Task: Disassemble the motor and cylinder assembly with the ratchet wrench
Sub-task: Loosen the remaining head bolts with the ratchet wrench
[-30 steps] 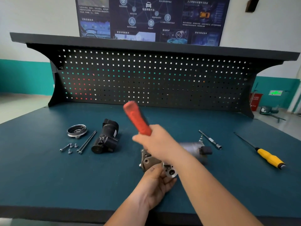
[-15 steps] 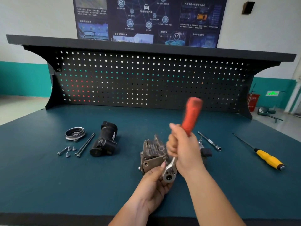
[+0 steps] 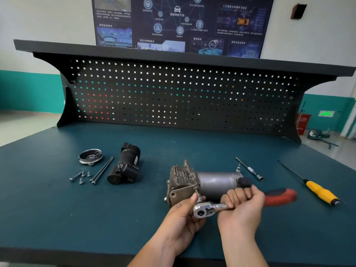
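**Ratchet seated on the assembly**

At lower centre of the frame, my right hand (image 3: 242, 205) clenched the ratchet wrench (image 3: 212, 207), its red grip pointing right. My left hand (image 3: 183, 216) gripped the wrench head from below. The motor and cylinder assembly (image 3: 192, 182) lay on the bench (image 3: 57, 218), just behind both hands.

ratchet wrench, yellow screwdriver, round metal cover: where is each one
ratchet wrench (image 3: 204, 209): head view, on its metal head
yellow screwdriver (image 3: 321, 192): head view, on its yellow handle
round metal cover (image 3: 90, 157): head view, on its middle
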`<state>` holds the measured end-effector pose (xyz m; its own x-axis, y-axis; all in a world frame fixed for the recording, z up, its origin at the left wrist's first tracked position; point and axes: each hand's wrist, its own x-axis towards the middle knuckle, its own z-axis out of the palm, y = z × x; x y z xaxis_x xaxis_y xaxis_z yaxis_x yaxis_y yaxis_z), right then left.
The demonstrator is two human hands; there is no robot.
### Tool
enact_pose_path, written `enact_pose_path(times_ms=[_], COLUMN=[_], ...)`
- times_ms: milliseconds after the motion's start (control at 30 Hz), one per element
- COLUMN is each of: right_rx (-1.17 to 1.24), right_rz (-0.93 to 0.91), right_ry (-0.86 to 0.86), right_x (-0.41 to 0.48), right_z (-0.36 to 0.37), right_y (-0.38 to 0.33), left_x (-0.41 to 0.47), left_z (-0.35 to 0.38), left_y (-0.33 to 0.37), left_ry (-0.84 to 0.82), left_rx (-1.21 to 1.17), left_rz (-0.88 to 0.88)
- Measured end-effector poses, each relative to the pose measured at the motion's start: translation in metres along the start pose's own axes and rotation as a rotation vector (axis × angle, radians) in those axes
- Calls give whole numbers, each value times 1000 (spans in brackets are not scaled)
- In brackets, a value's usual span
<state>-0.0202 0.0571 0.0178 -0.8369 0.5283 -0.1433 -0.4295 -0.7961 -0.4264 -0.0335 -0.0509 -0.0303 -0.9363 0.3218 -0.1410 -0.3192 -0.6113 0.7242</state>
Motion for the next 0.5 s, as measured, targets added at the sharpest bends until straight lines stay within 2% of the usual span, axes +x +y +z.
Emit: enact_pose_path(times_ms=[267, 500], right_rx=[-470, -862], right_rz=[3, -110], right_ry=[-282, -538], right_x=[11, -3], right_z=[41, 66], right_y=[-11, 5], left_x=[2, 3], left_z=[-1, 0], left_y=[-4, -3], left_ry=[-77, -27], left_rx=[52, 22], left_rz=[-7, -47])
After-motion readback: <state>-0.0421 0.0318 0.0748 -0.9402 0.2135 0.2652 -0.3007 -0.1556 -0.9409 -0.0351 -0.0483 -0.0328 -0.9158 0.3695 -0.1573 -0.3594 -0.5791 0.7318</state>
